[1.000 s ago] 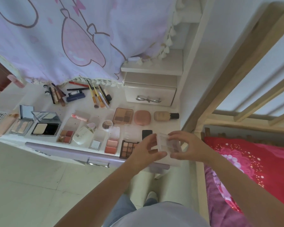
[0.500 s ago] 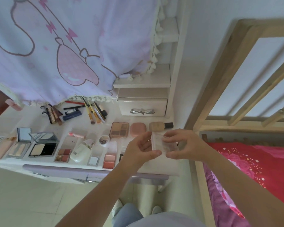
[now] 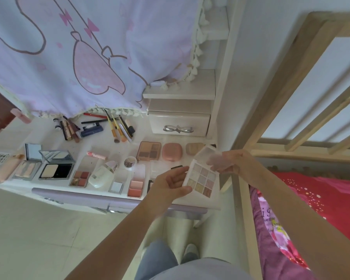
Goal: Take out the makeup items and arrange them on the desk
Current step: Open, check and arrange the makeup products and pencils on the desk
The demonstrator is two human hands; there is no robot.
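Makeup items (image 3: pixel 101 168) lay spread in rows across the white desk (image 3: pixel 117 146) as a person stood at its right end, holding a nine-pan eyeshadow palette (image 3: pixel 202 179) in the air above the desk's front corner. Seen from the head camera, the palette was open, its clear lid (image 3: pixel 209 156) swung up and away from the pans.

Left hand (image 3: pixel 171 186) gripped the palette's near edge, thumb on top and fingers curled beneath, a narrow pinch. Right hand (image 3: pixel 230 163) held the lifted lid between thumb and fingertips, fingers loosely bent round it.

Risk, as it looked: the palette hung beyond the desk's front edge, so a slip of the left thumb could drop it to the floor and crack the pressed powders. Free space was scarce too; the blush compact (image 3: pixel 135 186) and the black-edged item beside it sat close under the hands, and setting the palette down carelessly could nudge them off the edge.
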